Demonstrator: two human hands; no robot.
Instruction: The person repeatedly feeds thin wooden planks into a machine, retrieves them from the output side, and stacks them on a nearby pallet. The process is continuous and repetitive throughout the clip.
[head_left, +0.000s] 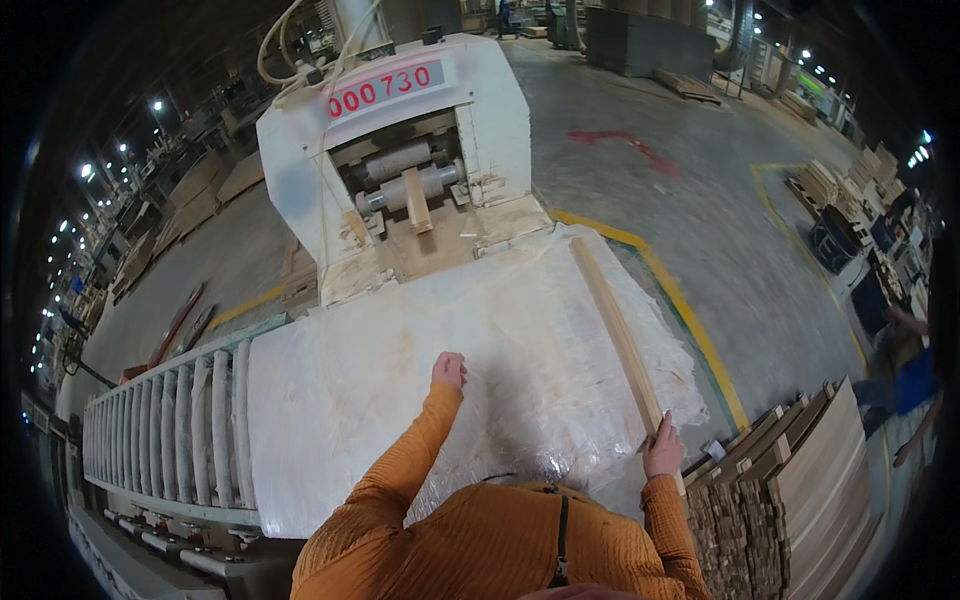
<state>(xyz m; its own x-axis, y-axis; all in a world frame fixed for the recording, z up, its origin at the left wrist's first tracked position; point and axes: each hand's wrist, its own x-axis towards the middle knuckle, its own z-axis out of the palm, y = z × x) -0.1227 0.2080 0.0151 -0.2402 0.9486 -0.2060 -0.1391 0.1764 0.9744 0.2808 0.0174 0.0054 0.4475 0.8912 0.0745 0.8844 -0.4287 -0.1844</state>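
My right hand (663, 450) is closed around the near end of a long, narrow wooden board (617, 335). The board lies along the right side of a table wrapped in wrinkled clear plastic (400, 340), its far end toward the machine. Over the middle of that table, my left hand (450, 369) is curled with no object visible in it. Straight ahead stands a white machine (490, 110) with metal rollers (400, 160) in its opening. A short wooden piece (416, 200) sticks out from between the rollers.
A roller conveyor (165, 430) adjoins the table on the left. Close by on the right are stacked boards (745, 530) and leaning wood panels (825, 490). A yellow line (690, 315) runs along the floor. Another person's blue clothing (915, 385) shows at the far right.
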